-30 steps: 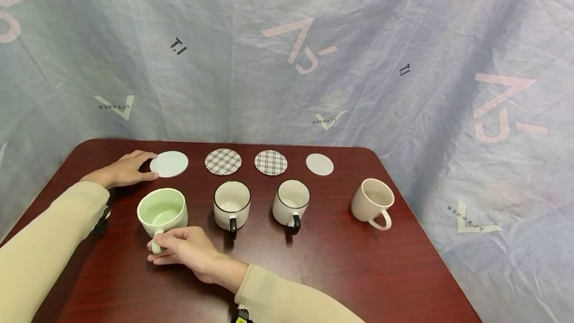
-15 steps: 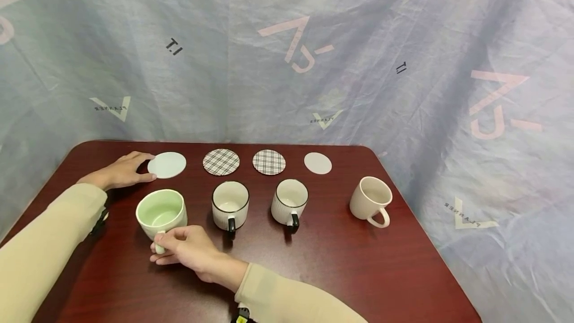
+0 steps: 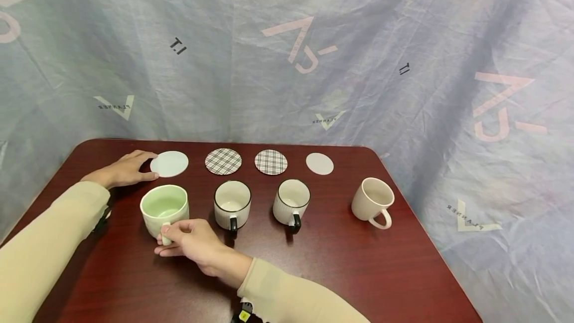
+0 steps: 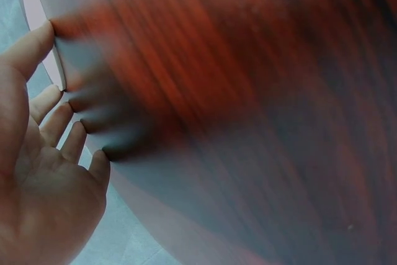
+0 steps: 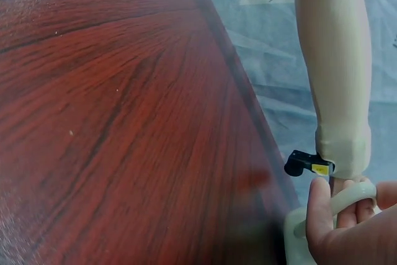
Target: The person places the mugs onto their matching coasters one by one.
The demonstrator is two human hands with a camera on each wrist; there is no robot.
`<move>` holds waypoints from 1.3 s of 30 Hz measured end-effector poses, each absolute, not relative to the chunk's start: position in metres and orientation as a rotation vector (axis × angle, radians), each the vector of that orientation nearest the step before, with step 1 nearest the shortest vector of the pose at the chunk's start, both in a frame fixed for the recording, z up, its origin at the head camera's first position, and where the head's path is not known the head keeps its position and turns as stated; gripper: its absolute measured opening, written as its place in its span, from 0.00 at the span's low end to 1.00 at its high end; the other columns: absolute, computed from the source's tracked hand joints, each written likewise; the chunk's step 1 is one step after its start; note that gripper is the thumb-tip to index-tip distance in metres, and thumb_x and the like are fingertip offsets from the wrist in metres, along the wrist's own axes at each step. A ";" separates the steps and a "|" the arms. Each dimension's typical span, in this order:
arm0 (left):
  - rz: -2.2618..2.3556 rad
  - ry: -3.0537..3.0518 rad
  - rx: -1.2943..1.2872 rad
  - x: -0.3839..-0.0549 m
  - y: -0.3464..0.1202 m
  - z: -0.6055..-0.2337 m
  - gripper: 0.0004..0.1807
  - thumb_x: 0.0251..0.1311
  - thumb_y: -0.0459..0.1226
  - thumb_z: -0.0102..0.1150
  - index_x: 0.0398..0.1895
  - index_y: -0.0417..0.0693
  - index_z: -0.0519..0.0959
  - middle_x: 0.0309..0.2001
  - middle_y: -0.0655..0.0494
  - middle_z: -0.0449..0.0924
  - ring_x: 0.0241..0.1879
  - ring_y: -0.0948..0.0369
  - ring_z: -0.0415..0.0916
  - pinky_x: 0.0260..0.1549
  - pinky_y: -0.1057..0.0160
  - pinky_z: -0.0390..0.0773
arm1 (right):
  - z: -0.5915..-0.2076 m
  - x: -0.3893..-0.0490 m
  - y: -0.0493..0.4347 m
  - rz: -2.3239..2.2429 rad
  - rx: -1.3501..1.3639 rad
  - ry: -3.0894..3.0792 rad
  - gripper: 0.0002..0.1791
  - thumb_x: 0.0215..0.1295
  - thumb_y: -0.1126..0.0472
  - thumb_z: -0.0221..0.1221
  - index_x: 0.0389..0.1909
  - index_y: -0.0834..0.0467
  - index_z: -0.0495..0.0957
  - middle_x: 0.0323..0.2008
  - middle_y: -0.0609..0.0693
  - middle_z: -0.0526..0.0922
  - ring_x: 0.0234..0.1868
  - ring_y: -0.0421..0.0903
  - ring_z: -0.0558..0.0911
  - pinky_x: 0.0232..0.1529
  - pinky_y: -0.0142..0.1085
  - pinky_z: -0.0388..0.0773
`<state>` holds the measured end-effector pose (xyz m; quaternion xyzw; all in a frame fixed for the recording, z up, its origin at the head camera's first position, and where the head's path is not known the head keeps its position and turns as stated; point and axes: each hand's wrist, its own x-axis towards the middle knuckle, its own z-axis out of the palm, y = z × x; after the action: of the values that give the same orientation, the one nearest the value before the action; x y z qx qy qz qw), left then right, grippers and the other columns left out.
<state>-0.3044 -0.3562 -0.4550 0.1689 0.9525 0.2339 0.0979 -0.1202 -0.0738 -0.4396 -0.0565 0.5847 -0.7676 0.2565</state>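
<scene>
- The right hand (image 3: 197, 244) grasps the green mug (image 3: 164, 208), thumb and fingers pinching its small curved handle (image 3: 167, 238).
- That mug is wide and round like a bowl, pale green and smoothly glazed, and it sits upright at the left of the mug row, nearer the person than the white coaster (image 3: 169, 164); whether its base touches the wood cannot be told.
- The left hand (image 3: 127, 169) grasps nothing firmly: its fingers are spread and loosely bent, with thumb and fingertips resting at the left edge of the white coaster, a thin, flat, plain disc.
- To the right of it lie two plaid coasters, the left one (image 3: 223, 162) with its dark lines slanting, the right one (image 3: 271, 162) with a straighter grid.
- A plain pale disc (image 3: 320, 163) ends that row.
- Two white mugs, left (image 3: 231, 206) and right (image 3: 290, 203), have finely ribbed walls, thin dark rims and glossy black handles pointing towards the person.
- Well apart on the right stands a beige mug (image 3: 371, 201), smooth, tapering downwards, with a looped handle.
- The table (image 3: 350, 263) is reddish-brown with streaky wood grain, a soft sheen and rounded far corners.
- Behind it hangs a creased grey-blue cloth (image 3: 358, 39) printed with letters.
- Both sleeves (image 3: 291, 288) are plain cream fabric.
</scene>
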 end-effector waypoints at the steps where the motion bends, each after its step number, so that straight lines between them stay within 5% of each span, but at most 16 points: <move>1: 0.691 2.819 0.500 -0.304 -0.356 -0.455 0.42 0.72 0.46 0.67 0.75 0.26 0.61 0.72 0.20 0.54 0.70 0.22 0.51 0.66 0.21 0.56 | -0.439 -0.120 -0.073 -2.085 -0.156 1.586 0.14 0.78 0.67 0.59 0.45 0.78 0.83 0.32 0.51 0.84 0.49 0.71 0.88 0.48 0.42 0.89; 14: 0.720 2.873 0.555 -0.303 -0.357 -0.461 0.40 0.70 0.44 0.67 0.73 0.26 0.64 0.69 0.21 0.58 0.68 0.22 0.55 0.63 0.20 0.60 | -0.427 -0.128 -0.071 -2.090 -0.251 1.644 0.14 0.78 0.66 0.59 0.44 0.78 0.83 0.32 0.50 0.84 0.45 0.61 0.91 0.48 0.38 0.88; 27: 0.719 2.836 0.557 -0.303 -0.361 -0.461 0.42 0.67 0.41 0.69 0.74 0.25 0.61 0.70 0.20 0.56 0.68 0.22 0.54 0.64 0.21 0.59 | -0.417 -0.137 -0.075 -2.106 -0.295 1.658 0.15 0.79 0.67 0.57 0.44 0.79 0.82 0.32 0.48 0.82 0.44 0.58 0.91 0.48 0.37 0.88; 39: 0.764 2.875 0.617 -0.307 -0.360 -0.464 0.40 0.60 0.39 0.72 0.70 0.27 0.68 0.67 0.23 0.64 0.68 0.29 0.58 0.64 0.24 0.60 | -0.400 -0.151 -0.080 -2.146 -0.266 1.703 0.14 0.80 0.66 0.57 0.39 0.77 0.82 0.32 0.49 0.82 0.43 0.57 0.91 0.46 0.36 0.88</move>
<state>-0.3066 -0.3601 -0.4635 0.2027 0.9451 0.2513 0.0515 -0.1512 -0.0802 -0.4001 -0.0949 0.6071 -0.7649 0.1934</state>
